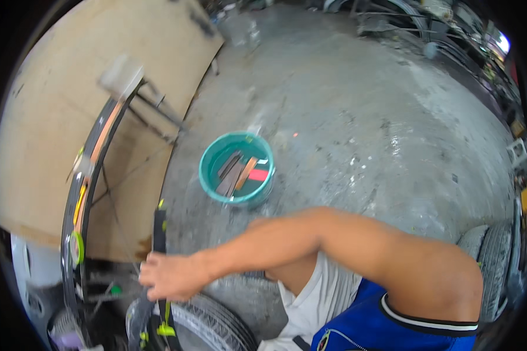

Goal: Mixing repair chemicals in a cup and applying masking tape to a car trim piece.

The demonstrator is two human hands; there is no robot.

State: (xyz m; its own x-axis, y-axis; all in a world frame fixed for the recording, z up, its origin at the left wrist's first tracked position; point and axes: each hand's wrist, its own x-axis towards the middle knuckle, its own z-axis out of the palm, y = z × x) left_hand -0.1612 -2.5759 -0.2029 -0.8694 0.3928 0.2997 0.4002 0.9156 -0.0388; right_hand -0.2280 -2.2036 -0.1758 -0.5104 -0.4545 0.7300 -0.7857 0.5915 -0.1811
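Note:
My right arm reaches across to the left. Its hand (173, 276) is closed around a dark bar (160, 231) with bits of yellow-green tape on it. The bar shows above and below my fingers. My left hand is not in view. Left of the bar stands a long curved black piece (69, 234) with a tan strip along it. A green roll of tape (78, 247) and a slim yellow item (80, 203) rest on this piece. A blurred whitish block (122, 78) sits at its far end.
A teal bucket (204, 178) holds liquid and several flat blocks, one orange-brown and one red. A large tan board (152, 35) leans at the left. A tire (214, 324) lies below my right hand; more tires (492, 266) stand at the right. The grey concrete floor (334, 117) looks stained.

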